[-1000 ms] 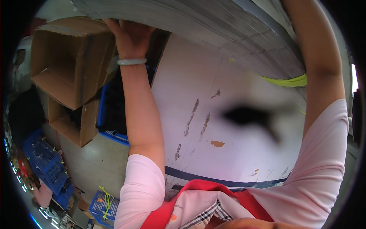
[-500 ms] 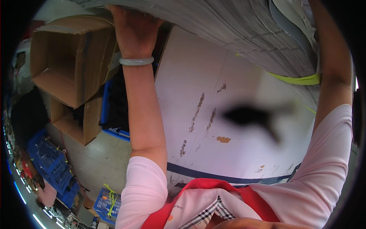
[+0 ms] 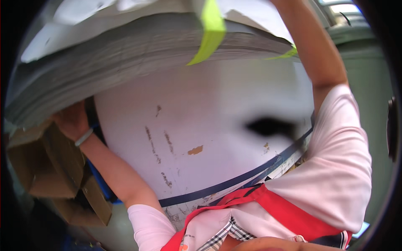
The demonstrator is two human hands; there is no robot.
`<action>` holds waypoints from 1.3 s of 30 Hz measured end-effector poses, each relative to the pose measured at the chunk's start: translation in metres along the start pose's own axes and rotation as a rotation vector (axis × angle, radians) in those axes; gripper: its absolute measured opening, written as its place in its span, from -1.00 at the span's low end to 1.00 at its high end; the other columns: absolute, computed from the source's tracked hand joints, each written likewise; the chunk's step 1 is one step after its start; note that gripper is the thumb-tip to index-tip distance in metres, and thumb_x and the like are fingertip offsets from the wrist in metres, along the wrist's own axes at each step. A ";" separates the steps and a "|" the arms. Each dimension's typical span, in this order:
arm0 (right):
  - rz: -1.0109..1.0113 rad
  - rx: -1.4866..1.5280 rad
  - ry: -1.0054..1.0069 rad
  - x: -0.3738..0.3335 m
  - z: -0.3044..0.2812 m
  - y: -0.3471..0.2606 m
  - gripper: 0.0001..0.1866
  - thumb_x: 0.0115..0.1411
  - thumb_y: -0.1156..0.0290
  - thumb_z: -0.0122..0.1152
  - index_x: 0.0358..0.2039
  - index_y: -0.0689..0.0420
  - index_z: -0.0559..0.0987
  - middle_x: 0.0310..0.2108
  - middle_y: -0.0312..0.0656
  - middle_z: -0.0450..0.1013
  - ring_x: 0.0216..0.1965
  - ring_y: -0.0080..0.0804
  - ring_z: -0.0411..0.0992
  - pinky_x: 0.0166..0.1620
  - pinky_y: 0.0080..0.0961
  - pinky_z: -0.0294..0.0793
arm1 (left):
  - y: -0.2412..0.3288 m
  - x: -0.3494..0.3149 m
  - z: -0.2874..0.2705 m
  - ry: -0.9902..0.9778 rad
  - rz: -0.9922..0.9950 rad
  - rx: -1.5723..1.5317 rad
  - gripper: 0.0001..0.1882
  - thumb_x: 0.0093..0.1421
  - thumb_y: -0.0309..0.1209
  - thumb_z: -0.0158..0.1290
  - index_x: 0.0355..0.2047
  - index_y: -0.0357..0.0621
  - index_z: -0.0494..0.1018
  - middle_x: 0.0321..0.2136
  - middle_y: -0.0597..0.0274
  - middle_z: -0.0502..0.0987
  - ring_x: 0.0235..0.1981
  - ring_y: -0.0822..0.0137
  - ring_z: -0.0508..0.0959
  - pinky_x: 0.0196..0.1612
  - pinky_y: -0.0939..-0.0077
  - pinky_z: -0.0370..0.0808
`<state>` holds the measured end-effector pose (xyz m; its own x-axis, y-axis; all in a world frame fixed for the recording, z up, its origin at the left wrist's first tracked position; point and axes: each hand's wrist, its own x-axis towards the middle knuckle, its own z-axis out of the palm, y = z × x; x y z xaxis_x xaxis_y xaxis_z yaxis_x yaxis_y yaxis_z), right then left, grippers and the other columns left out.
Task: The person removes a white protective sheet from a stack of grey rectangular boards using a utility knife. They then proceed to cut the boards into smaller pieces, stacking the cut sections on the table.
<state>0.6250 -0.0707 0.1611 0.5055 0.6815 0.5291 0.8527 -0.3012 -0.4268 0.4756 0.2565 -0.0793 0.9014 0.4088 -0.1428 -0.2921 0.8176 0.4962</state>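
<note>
A thick stack of thin grey sheets (image 3: 125, 62) spans the upper part of the head view, its layered edge bowed. Pale sheets cover its top. Beneath its left end my left hand (image 3: 73, 119) touches the lower edge, palm partly showing and fingers hidden by the stack and blur. A pale bangle (image 3: 83, 137) circles the left wrist. My right forearm (image 3: 314, 42) reaches up past the stack's right end, and the hand lies beyond the upper edge of the picture. A yellow-green strap (image 3: 211, 33) hangs over the stack's edge; a second yellow-green strip (image 3: 289, 53) shows farther right.
Below the stack is a white tabletop (image 3: 247, 100) with scuffed, peeling patches and a dark blue edge band (image 3: 209, 191). Open cardboard boxes (image 3: 54, 167) stand at the left, with a blue crate (image 3: 100, 184) beside them. A dark blurred blot covers part of the view.
The view has swung, so the stack now stretches across to the left. My left hand, still at its lower edge, appears lower and farther left. My right arm now reaches up nearer the middle.
</note>
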 end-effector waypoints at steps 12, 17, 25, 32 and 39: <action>1.179 -0.041 0.758 -0.362 -0.080 0.060 -0.81 0.19 0.35 0.12 -0.28 0.20 0.51 -0.27 -0.25 0.47 -0.26 -0.55 0.42 -0.15 -0.56 0.41 | -0.011 0.007 -0.015 0.005 -0.043 -0.035 -0.23 0.08 -0.18 0.13 0.21 -0.22 0.08 0.24 -0.06 0.06 0.26 -0.05 0.03 0.26 -0.20 -0.08; 1.148 0.099 0.879 -0.345 -0.052 0.043 -0.72 0.19 0.37 0.11 -0.12 0.23 0.51 -0.18 -0.22 0.47 -0.22 -0.53 0.42 -0.10 -0.53 0.41 | -0.011 0.003 -0.024 0.029 0.019 -0.030 -0.23 0.12 -0.12 0.05 0.24 -0.20 0.04 0.27 -0.05 0.00 0.28 -0.09 -0.04 0.26 -0.23 -0.14; 1.086 0.203 0.757 -0.347 -0.056 0.028 -0.68 0.21 0.45 0.08 -0.02 0.24 0.46 -0.13 -0.23 0.47 -0.12 -0.49 0.42 -0.03 -0.54 0.37 | -0.013 0.005 -0.027 0.033 0.000 -0.023 -0.17 0.02 -0.12 0.17 0.22 -0.20 0.08 0.25 -0.02 0.06 0.26 -0.07 0.03 0.26 -0.22 -0.06; 0.841 -0.104 0.423 -0.250 -0.164 0.054 -0.68 0.20 0.37 0.06 -0.07 0.24 0.52 -0.22 -0.17 0.51 -0.23 -0.54 0.46 -0.12 -0.63 0.42 | -0.002 0.006 -0.046 0.012 0.019 -0.012 -0.15 -0.01 -0.13 0.20 0.22 -0.15 0.09 0.25 0.01 0.06 0.27 -0.05 0.03 0.26 -0.22 -0.06; 1.415 0.088 -0.062 -0.199 -0.177 0.146 -0.60 0.15 0.14 0.16 -0.17 0.22 0.55 -0.32 -0.19 0.50 -0.27 -0.47 0.48 -0.16 -0.54 0.45 | -0.018 -0.002 -0.028 0.078 0.024 0.010 -0.06 -0.09 -0.06 0.25 0.23 -0.12 0.07 0.26 0.04 0.04 0.28 -0.03 0.01 0.26 -0.20 -0.06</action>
<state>0.6721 -0.3682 0.1240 0.9042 -0.1272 -0.4078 -0.3721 -0.7033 -0.6057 0.4700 0.2519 -0.1115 0.8667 0.4584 -0.1968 -0.3093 0.8033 0.5089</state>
